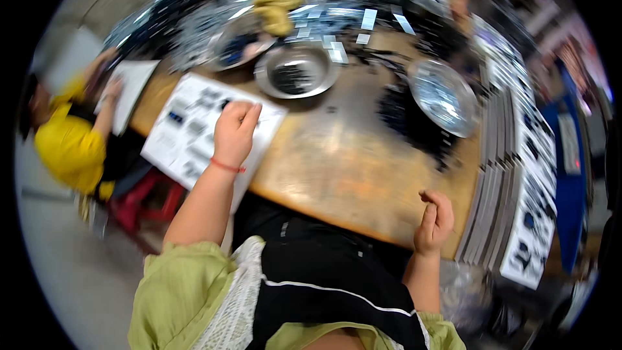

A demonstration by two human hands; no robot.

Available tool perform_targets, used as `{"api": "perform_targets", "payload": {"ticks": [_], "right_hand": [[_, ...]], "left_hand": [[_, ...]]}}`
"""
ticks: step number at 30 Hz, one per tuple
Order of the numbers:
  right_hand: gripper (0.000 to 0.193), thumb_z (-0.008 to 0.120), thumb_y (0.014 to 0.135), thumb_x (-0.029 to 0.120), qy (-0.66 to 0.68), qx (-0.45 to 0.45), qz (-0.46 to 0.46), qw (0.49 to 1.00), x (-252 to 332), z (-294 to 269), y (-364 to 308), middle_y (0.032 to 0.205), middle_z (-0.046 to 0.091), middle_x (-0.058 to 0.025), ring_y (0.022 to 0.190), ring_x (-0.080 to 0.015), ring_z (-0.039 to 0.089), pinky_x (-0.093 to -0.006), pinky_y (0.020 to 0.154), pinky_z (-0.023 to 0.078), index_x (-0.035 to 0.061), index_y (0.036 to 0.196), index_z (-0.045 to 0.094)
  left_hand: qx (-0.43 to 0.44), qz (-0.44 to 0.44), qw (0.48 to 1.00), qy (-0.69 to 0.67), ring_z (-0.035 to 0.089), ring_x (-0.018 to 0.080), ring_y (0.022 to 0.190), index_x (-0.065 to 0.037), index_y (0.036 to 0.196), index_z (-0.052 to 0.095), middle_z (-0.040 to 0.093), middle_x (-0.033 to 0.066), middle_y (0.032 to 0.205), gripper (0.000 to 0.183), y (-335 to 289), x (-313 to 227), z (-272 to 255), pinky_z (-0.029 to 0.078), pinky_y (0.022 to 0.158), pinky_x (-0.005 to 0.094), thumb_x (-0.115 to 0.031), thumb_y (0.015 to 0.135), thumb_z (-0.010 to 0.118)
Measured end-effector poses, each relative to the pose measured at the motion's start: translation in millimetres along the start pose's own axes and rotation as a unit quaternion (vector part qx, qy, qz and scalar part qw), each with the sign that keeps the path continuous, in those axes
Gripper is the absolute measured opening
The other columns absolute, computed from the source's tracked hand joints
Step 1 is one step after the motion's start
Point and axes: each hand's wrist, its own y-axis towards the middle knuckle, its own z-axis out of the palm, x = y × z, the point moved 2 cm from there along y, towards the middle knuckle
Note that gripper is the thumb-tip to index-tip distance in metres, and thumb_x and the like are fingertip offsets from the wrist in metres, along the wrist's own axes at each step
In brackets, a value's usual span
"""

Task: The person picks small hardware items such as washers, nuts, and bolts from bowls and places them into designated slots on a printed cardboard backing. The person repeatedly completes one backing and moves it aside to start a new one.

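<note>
My left hand [234, 135], a red cord round its wrist, is closed above a white sheet [170, 146] with dark parts or pictures of parts on it. What its fingers hold, if anything, is hidden. Off the table's near right edge, my right hand [435, 223] is loosely curled, thumb apart from the bent fingers, with nothing visible between them. Beyond the left hand stands a metal bowl [328, 78] of small dark pieces. Another metal bowl [468, 113], holding shiny clear packets, sits at the right beside a pile of black pieces [398, 110].
Stacked grey boards [495, 181] line the wooden table's [324, 162] right edge, beside white sheets with dark parts [530, 240]. Yellow gloves [277, 10] lie by a third bowl [217, 48]. A person in yellow [68, 146] works at the left; another person's arm [460, 0] shows at the back.
</note>
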Motion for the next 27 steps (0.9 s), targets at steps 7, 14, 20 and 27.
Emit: {"api": "perform_targets", "payload": {"ticks": [7,14,20,27], "right_hand": [[0.015,0.055,0.093,0.009,0.005,0.09,0.08,0.993,-67.5,55.9,-42.0,0.094,0.067,-0.0142,0.09,-0.0304,0.061,-0.0375,0.083,0.047,-0.0005,0.098,0.066],[0.013,0.055,0.093,0.009,-0.016,0.073,0.102,0.992,-82.3,62.9,-37.1,0.09,0.066,-0.0125,0.088,-0.0287,0.06,-0.0371,0.082,0.046,0.0002,0.095,0.065],[0.013,0.055,0.094,0.009,-0.023,0.073,0.108,0.991,-81.1,67.6,-38.1,0.09,0.065,-0.0127,0.089,-0.0286,0.06,-0.0366,0.082,0.047,0.0002,0.095,0.064],[0.014,0.055,0.095,0.01,-0.025,0.079,0.131,0.988,-34.0,105.2,-23.4,0.09,0.066,-0.0127,0.089,-0.0262,0.061,-0.0348,0.082,0.048,-0.0008,0.096,0.065]], "left_hand": [[-0.168,-0.265,0.878,0.361,0.056,0.0381,0.117,-0.006,0.121,0.064,0.061,0.0211,0.124,0.041,-16.0,172.2,-150.6,0.044,0.1,0.0462,-0.032,0.09,0.064],[-0.094,-0.209,0.944,0.24,0.06,0.0381,0.113,-0.009,0.116,0.071,0.064,0.0219,0.119,0.038,-5.3,255.7,-180.6,0.046,0.098,0.0435,-0.036,0.092,0.059],[-0.13,-0.255,0.924,0.254,0.062,0.0371,0.107,-0.008,0.112,0.073,0.066,0.0221,0.113,0.035,2.3,258.3,-165.7,0.047,0.096,0.0415,-0.031,0.088,0.062],[-0.11,-0.276,0.926,0.234,0.062,0.037,0.104,-0.008,0.109,0.074,0.067,0.021,0.108,0.034,-1.7,258.6,-159.4,0.048,0.094,0.0428,-0.031,0.086,0.065]]}}
